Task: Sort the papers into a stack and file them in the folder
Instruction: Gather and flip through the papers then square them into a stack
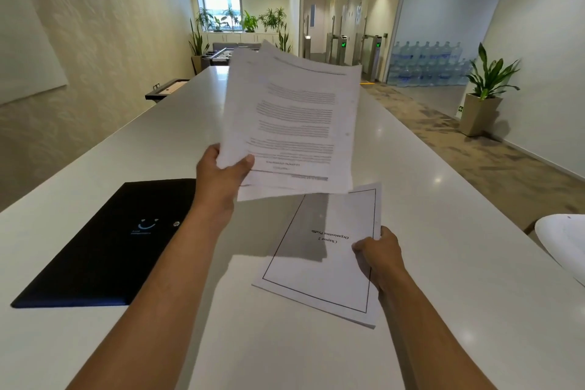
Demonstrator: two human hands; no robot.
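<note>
Long white glossy table [142, 149] runs down an office lobby, with a flat black folder [104, 244], closed and matte, lying at the left, just beside the left forearm. Left hand [221, 177] pinches the lower left corner of a loose sheaf of printed sheets [294, 123], raised off the table, curling and fanned. Right hand [378, 255] grips the right edge of the bordered title page [319, 263], topmost of a thin stack flat on the table, below the sheaf.

White table [443, 199]; black folder [104, 250] with a pale blue smile mark; white papers [294, 123] with black text; bordered sheet [319, 266].
</note>
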